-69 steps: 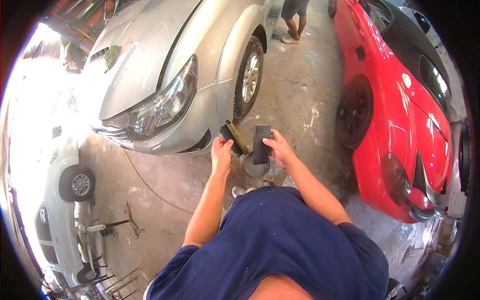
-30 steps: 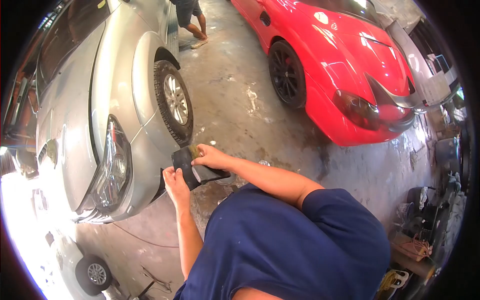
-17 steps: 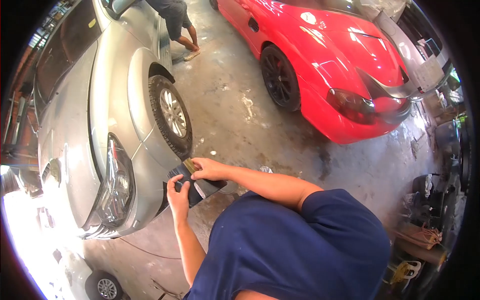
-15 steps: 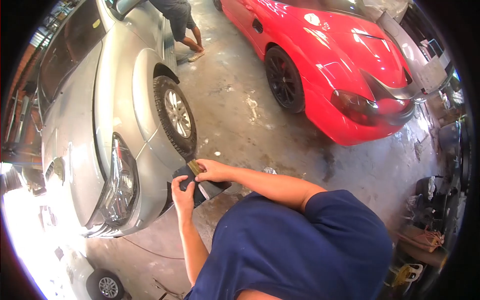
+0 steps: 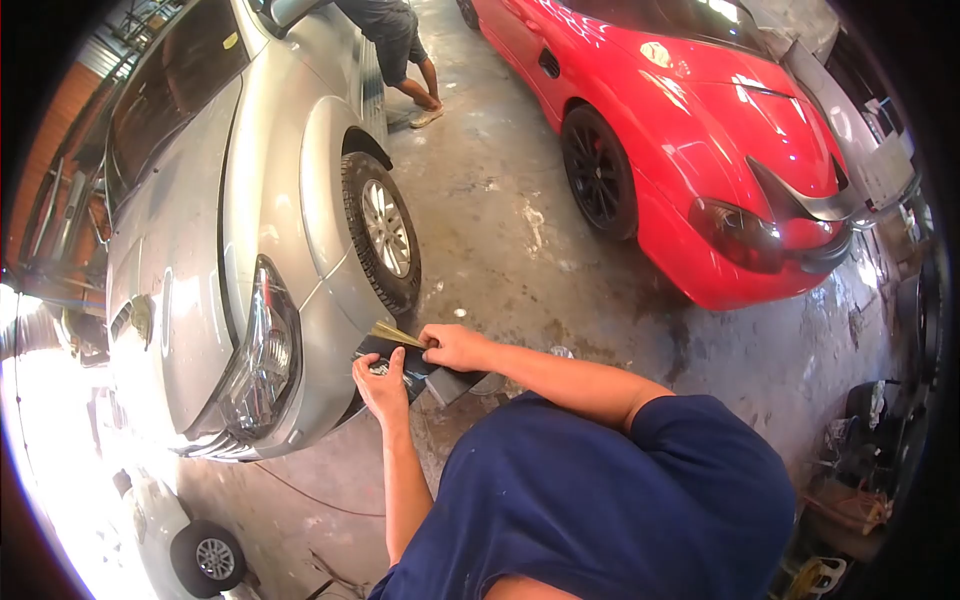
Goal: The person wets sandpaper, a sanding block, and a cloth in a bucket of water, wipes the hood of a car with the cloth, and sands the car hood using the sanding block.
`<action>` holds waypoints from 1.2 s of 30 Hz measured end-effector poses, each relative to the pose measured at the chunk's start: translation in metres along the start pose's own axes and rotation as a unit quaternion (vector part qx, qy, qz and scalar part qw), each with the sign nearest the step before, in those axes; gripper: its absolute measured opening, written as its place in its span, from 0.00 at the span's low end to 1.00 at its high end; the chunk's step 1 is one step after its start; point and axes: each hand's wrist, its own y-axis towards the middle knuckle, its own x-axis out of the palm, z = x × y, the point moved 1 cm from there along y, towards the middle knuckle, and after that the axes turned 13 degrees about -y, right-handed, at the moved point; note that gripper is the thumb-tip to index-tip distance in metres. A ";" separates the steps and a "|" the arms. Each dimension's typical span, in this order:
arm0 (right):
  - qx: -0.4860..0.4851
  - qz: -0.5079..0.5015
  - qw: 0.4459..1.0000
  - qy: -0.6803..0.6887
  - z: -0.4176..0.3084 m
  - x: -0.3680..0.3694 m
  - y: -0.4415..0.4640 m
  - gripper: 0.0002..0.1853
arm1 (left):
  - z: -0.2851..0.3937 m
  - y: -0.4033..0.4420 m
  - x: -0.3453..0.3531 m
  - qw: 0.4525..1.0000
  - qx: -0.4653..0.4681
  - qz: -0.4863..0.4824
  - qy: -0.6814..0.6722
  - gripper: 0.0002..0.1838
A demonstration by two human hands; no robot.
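Note:
In the head view, my right hand (image 5: pixel 455 347) pinches one end of a stiff olive-yellow strip (image 5: pixel 396 333), which looks folded or creased. The strip reaches across toward my left hand (image 5: pixel 383 386), whose thumb and fingers are closed at the edge of a dark sheet (image 5: pixel 417 368) with pale marks on it. Whether the left fingertips also touch the strip is hard to tell. A light grey flat piece (image 5: pixel 447 386) shows just below the right hand. Both hands are close together beside the front corner of the silver vehicle (image 5: pixel 325 290).
A red car (image 5: pixel 690 170) stands on the right. Another person (image 5: pixel 400 50) is by the silver vehicle's side. A thin hose or cable (image 5: pixel 320 503) crosses the concrete floor (image 5: pixel 490 250). A white vehicle's wheel (image 5: pixel 208 558) is at lower left, clutter (image 5: pixel 850 440) at right.
The view has shifted, so the vehicles appear farther right. My right hand has moved slightly away from my left, and the olive-yellow strip now shows longer between them.

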 end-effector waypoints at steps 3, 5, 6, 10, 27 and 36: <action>-0.023 0.024 0.999 -0.004 0.005 0.000 0.005 0.15 | -0.020 -0.005 0.006 1.000 0.025 -0.001 0.006 0.33; -0.024 0.005 0.998 -0.062 -0.010 -0.015 -0.001 0.13 | -0.016 -0.006 0.010 0.992 0.118 0.042 0.020 0.42; -0.030 0.005 0.996 -0.085 -0.012 -0.018 -0.002 0.11 | -0.011 -0.006 0.012 0.984 0.164 0.064 0.027 0.47; -0.070 0.001 0.982 -0.177 -0.008 -0.030 -0.006 0.08 | 0.007 0.011 -0.004 0.958 0.260 -0.080 0.092 0.48; -0.114 0.059 0.980 -0.152 0.022 -0.056 -0.014 0.10 | -0.007 0.008 0.019 0.786 -0.333 -0.345 -0.390 0.24; 0.237 0.124 0.940 0.212 0.110 -0.035 0.010 0.21 | -0.043 -0.004 0.042 0.808 -0.298 -0.206 -0.465 0.26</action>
